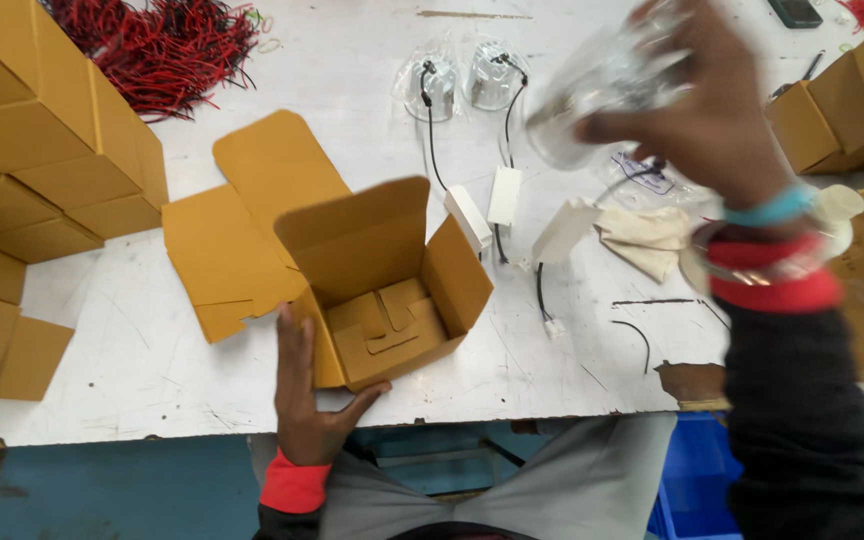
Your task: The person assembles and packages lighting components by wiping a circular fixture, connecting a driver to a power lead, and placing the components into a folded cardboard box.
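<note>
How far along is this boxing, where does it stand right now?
Done: open carton folded up, closed cartons stacked at left. In hand: left hand steadies the carton; right hand lifts a bagged lamp. Left: carton empty, two bagged lamps on the table.

Blurred, perhaps bagged lamp [607, 85] aloft

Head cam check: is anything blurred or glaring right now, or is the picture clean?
Head view: the right hand and the clear plastic-wrapped item it holds are smeared by motion blur; the left hand and the open cardboard box are sharp; lighting is even, shadows soft, with no strong glare on the white table.
</note>
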